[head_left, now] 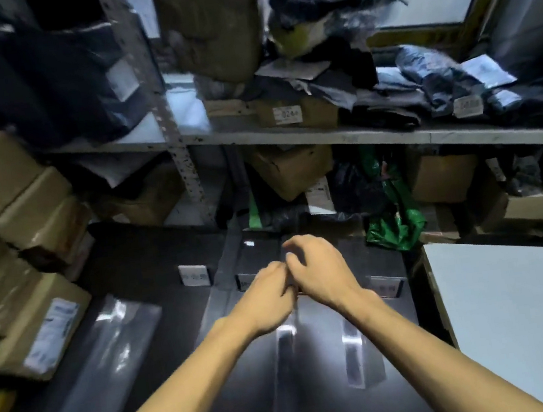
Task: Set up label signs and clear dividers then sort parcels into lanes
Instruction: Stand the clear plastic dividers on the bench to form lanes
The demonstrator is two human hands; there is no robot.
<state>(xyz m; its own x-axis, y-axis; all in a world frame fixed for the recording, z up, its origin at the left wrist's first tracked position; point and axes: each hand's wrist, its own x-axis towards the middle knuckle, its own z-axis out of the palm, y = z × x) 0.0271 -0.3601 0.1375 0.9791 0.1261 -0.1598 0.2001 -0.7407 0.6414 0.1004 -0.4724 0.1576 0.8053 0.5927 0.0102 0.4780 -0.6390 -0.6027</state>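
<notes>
Both my hands meet over the middle of a dark table (155,276). My left hand (268,298) and my right hand (319,268) pinch the top edge of an upright clear divider (284,352) that runs toward me. A second clear divider (354,350) stands just to its right, and a wide clear sheet (109,351) lies tilted at the left. Small label signs stand on the table: one (194,275) left of my hands, one (245,280) partly hidden behind my left hand, one (387,285) right of my right wrist.
Taped cardboard parcels (31,306) are stacked along the left edge. A metal shelf (357,134) behind the table holds boxes and dark poly bags. A green bag (396,224) lies under it. A white board (518,311) lies at the right.
</notes>
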